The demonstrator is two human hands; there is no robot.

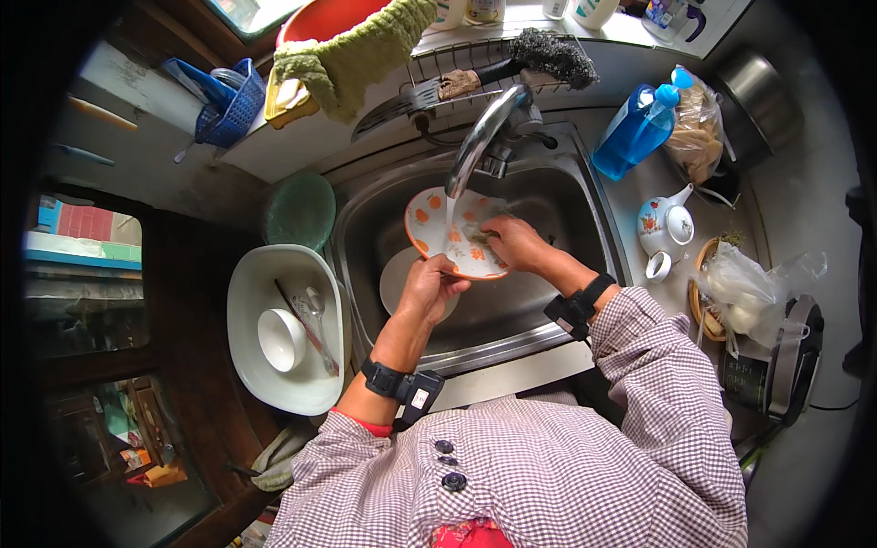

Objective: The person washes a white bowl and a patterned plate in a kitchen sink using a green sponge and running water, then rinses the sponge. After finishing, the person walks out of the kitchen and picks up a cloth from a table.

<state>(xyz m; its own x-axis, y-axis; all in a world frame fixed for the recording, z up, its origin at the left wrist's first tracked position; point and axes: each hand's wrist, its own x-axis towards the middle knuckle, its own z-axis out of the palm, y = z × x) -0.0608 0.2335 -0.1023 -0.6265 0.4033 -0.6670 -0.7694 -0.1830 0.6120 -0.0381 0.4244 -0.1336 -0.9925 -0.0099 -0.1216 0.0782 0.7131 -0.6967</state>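
Observation:
My left hand [431,283] grips the near rim of a white plate [438,229] with an orange edge and orange fruit pattern, tilted above the sink. Against the plate's inner face, my right hand [517,240] presses a greenish cloth or scrubber [477,234], mostly covered by the fingers. Water runs onto the plate from the curved chrome faucet [479,137]. Beneath, a white dish [397,281] lies in the stainless steel sink [507,318], partly hidden by the plate and my left hand.
Left of the sink stands a white basin [240,329] holding a white bowl [281,340], a spoon [316,305] and chopsticks [301,318]. A green bowl [299,211] sits behind it. At right are a blue soap bottle [627,137], a floral teapot [658,219] and bagged food [740,294].

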